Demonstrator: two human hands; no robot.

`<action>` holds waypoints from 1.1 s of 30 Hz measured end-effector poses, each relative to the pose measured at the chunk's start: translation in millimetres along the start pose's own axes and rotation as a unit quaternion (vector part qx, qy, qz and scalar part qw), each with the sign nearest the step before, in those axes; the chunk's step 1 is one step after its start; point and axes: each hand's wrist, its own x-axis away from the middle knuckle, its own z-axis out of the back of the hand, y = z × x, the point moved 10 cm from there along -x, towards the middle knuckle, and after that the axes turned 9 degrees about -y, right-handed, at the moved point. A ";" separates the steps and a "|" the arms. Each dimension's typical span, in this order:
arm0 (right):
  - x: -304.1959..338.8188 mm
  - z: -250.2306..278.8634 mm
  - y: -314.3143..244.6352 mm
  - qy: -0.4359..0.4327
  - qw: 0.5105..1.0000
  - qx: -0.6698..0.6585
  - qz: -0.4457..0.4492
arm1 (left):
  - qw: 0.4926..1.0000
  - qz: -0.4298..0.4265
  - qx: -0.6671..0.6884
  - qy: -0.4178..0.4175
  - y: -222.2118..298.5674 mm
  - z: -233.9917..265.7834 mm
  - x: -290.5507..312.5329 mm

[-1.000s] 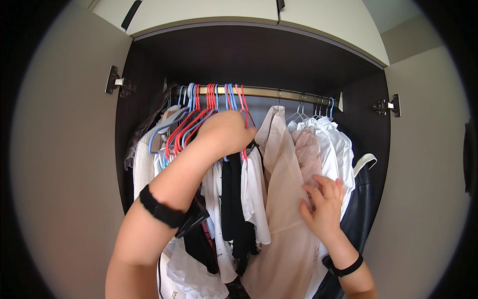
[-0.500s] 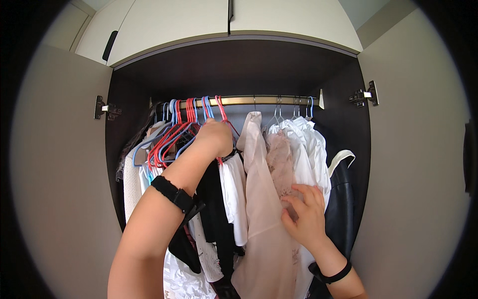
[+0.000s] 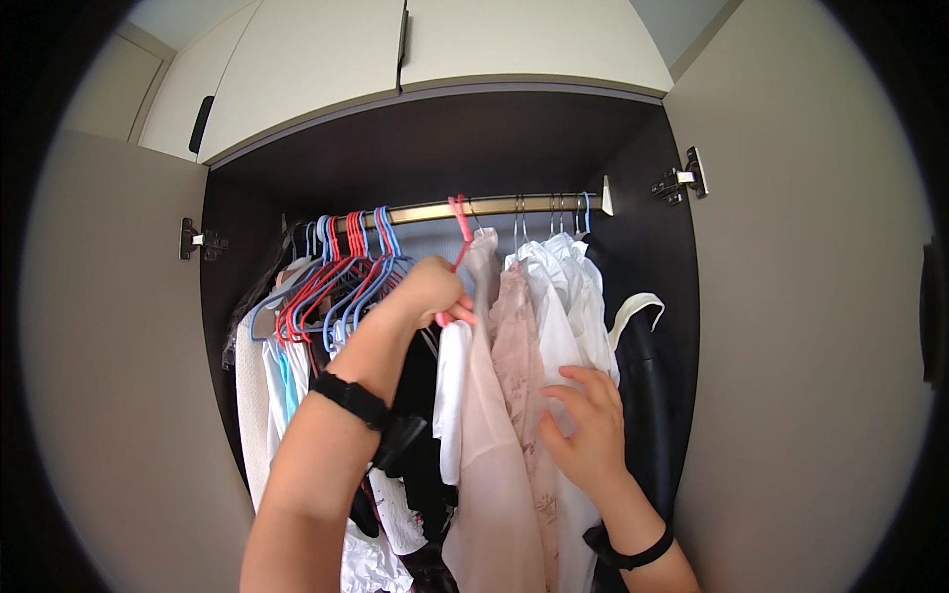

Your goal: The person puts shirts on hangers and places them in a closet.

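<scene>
In the open wardrobe, my left hand (image 3: 437, 295) is closed around a red hanger (image 3: 462, 229) hooked on the gold rail (image 3: 425, 211). White folded clothing (image 3: 453, 395) hangs below that hand. Just to the right is a long, sheer pale pink garment (image 3: 486, 435), and beside it a pink one with a flower pattern (image 3: 517, 346). My right hand (image 3: 588, 425) is open, fingers apart and slightly curled, in front of sheer white garments (image 3: 559, 296). Whether its fingertips touch the fabric I cannot tell.
Several red and blue hangers (image 3: 336, 282) crowd the rail's left end. A black garment with a white collar (image 3: 643, 395) hangs at the right. Open doors stand on the left (image 3: 119, 326) and right (image 3: 791, 346); white cabinets (image 3: 534, 44) are above.
My left hand has slid the red hanger and white clothing rightward along the rail, up against the pale pink garment. A gap has opened beside the left hangers. The view has shifted slightly.
</scene>
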 end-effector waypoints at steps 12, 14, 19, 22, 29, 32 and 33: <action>21.2 6.4 -15.2 -0.018 0.995 0.072 -0.067 | 0.987 -0.147 0.058 -0.033 26.0 -116.4 -52.7; 30.5 -9.0 -30.2 -0.038 0.993 0.087 -0.064 | 0.971 -0.214 0.105 -0.013 28.4 -109.4 -42.1; 78.3 -81.3 -31.2 -0.236 0.965 0.105 -0.052 | 0.949 -0.280 0.104 0.098 4.3 -56.6 -13.5; 114.6 -92.8 0.0 -0.252 0.941 0.210 -0.081 | 0.976 0.000 0.215 -0.043 -84.1 -97.4 5.3; 178.2 -94.5 -27.4 -0.224 0.920 0.273 -0.173 | 0.994 -0.081 0.028 -0.070 -182.1 -187.9 82.5; 225.8 -102.8 -36.5 -0.254 0.896 0.277 -0.237 | 0.991 -0.105 0.040 -0.072 -202.0 -205.0 126.1; 245.0 -105.8 -38.6 -0.276 0.883 0.276 -0.261 | 0.990 -0.121 0.026 -0.060 -205.7 -207.7 140.8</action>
